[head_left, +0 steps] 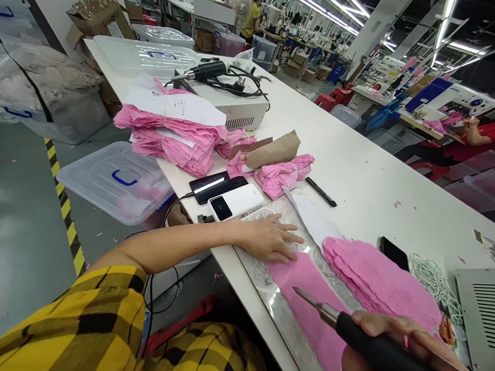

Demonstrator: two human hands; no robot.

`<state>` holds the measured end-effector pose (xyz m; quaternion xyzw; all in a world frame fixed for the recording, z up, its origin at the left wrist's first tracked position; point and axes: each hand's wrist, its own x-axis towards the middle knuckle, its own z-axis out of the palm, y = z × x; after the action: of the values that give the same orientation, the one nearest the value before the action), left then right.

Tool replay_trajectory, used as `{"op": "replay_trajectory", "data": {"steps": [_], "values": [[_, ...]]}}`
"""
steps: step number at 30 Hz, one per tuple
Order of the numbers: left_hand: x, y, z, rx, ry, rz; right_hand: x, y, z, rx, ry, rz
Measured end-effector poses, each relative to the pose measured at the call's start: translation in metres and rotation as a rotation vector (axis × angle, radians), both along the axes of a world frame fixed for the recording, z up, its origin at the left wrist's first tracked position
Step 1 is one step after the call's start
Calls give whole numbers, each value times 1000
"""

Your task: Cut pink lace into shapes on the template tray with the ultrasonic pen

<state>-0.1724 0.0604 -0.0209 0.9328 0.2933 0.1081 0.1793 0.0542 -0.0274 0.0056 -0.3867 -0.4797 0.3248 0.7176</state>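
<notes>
My left hand (269,239) lies flat with fingers spread, pressing the top end of a pink fabric piece (308,299) onto a patterned glass plate (271,214). My right hand (392,348) is wrapped round the black handle of a cutting tool (340,317). The tool's metal tip hovers over the pink piece's middle. A stack of cut pink pieces (375,281) lies just right of the plate.
Bundles of pink fabric (179,137), a phone (214,186), a white power bank (236,201), a black pen (321,191) and a grey control box (235,104) lie farther up the white table (377,159). Plastic bins (115,181) stand on the left floor. Other workers sit beyond.
</notes>
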Motion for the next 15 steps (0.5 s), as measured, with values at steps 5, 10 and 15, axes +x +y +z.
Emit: {"op": "replay_trajectory", "data": {"steps": [5, 10, 15], "values": [[12, 6, -4, 50, 12, -3, -2, 4, 1, 29, 5, -33], [22, 11, -9, 34, 16, 14, 0, 4, 2, 28, 9, -4], [22, 14, -9, -31, 3, 28, -1, 8, 2, 70, 13, -38]]}}
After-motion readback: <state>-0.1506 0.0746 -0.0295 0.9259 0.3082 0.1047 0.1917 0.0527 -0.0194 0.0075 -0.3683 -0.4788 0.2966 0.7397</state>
